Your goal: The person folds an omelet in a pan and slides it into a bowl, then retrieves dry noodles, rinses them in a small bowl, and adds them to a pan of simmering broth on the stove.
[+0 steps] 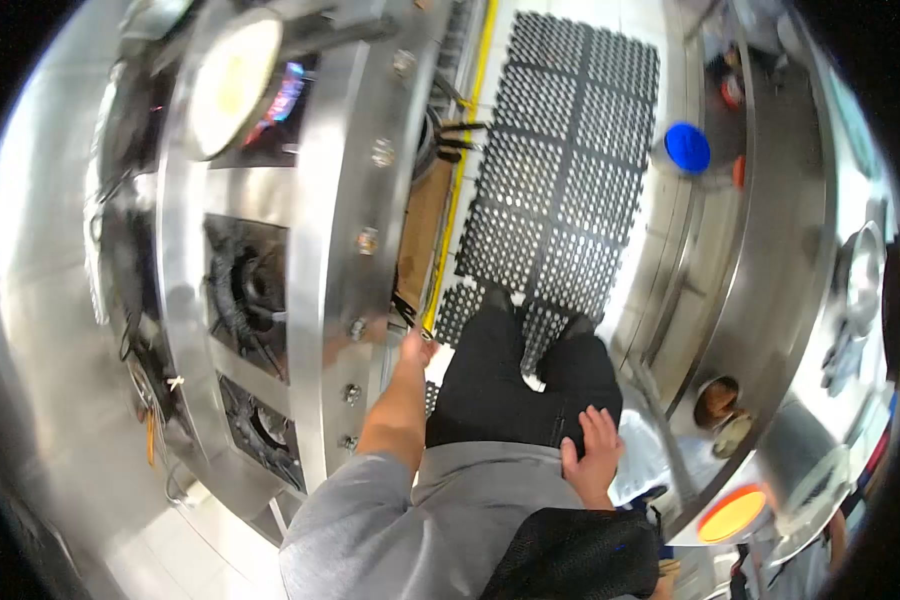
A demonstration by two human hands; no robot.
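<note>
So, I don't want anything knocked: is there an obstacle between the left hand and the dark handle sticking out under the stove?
Nothing visible: the left hand is right at the dark handle's near end. The yellow strip runs close by, seemingly not between them.

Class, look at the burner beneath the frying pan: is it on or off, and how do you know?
On: blue and pinkish flames show past the edge of the frying pan.

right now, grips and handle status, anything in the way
Left grip at black handle beside stove, hold unclear. Right grip open near thigh. Nothing visibly blocking; flame beside pan.
</note>
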